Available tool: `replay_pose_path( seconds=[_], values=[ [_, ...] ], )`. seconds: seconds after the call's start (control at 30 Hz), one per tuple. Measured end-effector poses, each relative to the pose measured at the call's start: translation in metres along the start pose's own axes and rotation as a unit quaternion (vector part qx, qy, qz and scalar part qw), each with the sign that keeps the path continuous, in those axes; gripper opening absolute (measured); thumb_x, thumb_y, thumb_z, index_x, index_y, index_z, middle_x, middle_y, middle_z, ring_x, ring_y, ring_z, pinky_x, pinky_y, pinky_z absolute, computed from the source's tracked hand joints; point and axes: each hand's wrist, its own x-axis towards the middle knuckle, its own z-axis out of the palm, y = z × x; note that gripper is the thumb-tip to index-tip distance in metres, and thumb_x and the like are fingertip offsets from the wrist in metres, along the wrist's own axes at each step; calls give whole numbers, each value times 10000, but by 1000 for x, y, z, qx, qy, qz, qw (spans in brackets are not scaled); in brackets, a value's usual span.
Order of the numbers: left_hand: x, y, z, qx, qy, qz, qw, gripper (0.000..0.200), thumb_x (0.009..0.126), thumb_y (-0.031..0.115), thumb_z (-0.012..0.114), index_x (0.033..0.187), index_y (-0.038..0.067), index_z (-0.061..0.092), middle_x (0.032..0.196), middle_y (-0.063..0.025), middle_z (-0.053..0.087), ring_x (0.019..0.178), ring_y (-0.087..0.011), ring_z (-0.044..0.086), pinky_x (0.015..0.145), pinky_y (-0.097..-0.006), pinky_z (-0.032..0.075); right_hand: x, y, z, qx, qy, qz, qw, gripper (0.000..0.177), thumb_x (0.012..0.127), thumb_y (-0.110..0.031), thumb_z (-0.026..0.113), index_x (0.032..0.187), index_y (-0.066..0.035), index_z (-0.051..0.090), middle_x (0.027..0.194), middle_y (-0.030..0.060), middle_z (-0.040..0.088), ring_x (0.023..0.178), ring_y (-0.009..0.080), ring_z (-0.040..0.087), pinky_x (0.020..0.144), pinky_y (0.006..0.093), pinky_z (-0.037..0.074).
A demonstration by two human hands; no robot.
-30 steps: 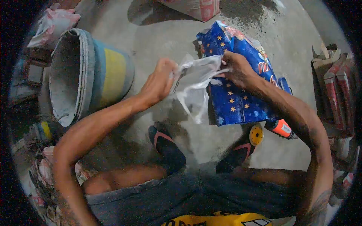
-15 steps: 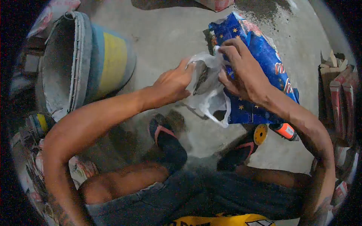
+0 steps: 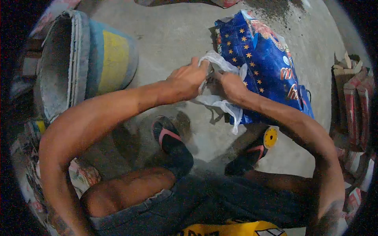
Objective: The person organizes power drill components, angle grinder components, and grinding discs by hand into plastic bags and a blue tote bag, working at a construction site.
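A white, thin plastic bag (image 3: 221, 103) hangs with its mouth spread between my two hands, and something greyish shows inside. My left hand (image 3: 189, 80) is closed on the bag's left rim. My right hand (image 3: 232, 87) dips into the mouth from the right, its fingertips hidden among the folds. Loose white handles droop below both hands. Just behind the right hand lies a large blue bag (image 3: 271, 67) with gold stars, its near edge overlapped by the plastic.
A blue-grey bucket with a yellow band (image 3: 114, 63) lies tipped on its side at left. A yellow disc (image 3: 270, 137) is beside my right sandal (image 3: 246, 159). Dark loose grit (image 3: 275, 10) covers the far floor. Cardboard boxes (image 3: 354, 106) stand along the right.
My right hand has left the bag's upper handle and moved down and left into its mouth. My left hand still grips the rim. The orange-and-black object by the disc is now covered by my forearm.
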Motion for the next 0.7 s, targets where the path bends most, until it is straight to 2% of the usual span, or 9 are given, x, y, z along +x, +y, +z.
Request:
replay_pose_path(
  seconds=[0.13,0.33,0.43,0.53,0.6,0.63,0.67,0.7],
  values=[
    [8,8,-10,14,-38,-32,999,494,731,8,641,1161,-30,399,1157,-283,448,971,-454,585,827,-493,504,3,-7,-1,-32,44,-44,998,235,854,-136,530,1055,-15,547,858,247,631,776,409,654,645,487,537],
    [11,-2,-1,16,-33,-11,999,493,739,51,653,1159,-27,408,1115,-308,489,979,-460,580,821,-495,498,7,-6,10,-15,83,-47,995,234,841,-159,535,1051,-54,551,865,221,634,756,399,650,627,500,524],
    [13,-22,10,10,-21,26,999,552,749,85,657,1221,-19,390,1131,-337,495,1010,-470,563,848,-503,482,1,-11,-3,27,88,-56,994,230,833,-168,536,1028,-55,584,857,213,636,764,379,648,633,512,510],
    [14,-33,15,30,48,139,989,627,760,102,654,1303,0,357,1192,-348,472,1052,-475,539,888,-508,461,-18,-2,-42,116,178,-238,948,205,820,-182,563,941,-29,624,841,207,651,751,365,646,617,478,505],
    [17,-7,-1,31,-48,5,998,658,772,125,661,1340,17,348,1268,-362,409,1089,-486,513,913,-502,451,-50,2,-107,85,91,-144,982,203,817,-198,582,893,-18,638,826,192,663,726,329,650,625,440,508],
    [20,-6,4,31,-37,24,999,646,777,131,663,1333,12,355,1284,-362,388,1087,-494,510,916,-501,450,-64,5,-138,74,48,-97,991,208,816,-206,591,869,-13,644,818,184,670,713,311,653,629,421,509],
    [20,-5,6,32,-27,39,998,635,782,138,665,1325,7,362,1300,-362,367,1085,-502,507,919,-499,449,-78,19,-164,257,40,-155,953,248,822,-255,615,879,-18,660,793,161,682,679,249,656,650,374,512],
    [20,-4,9,33,-17,51,998,625,788,145,667,1318,2,369,1316,-362,346,1083,-510,504,923,-497,448,-106,32,-190,167,93,-114,975,251,831,-253,616,935,-31,669,769,139,682,686,193,663,666,353,514]
  ],
)
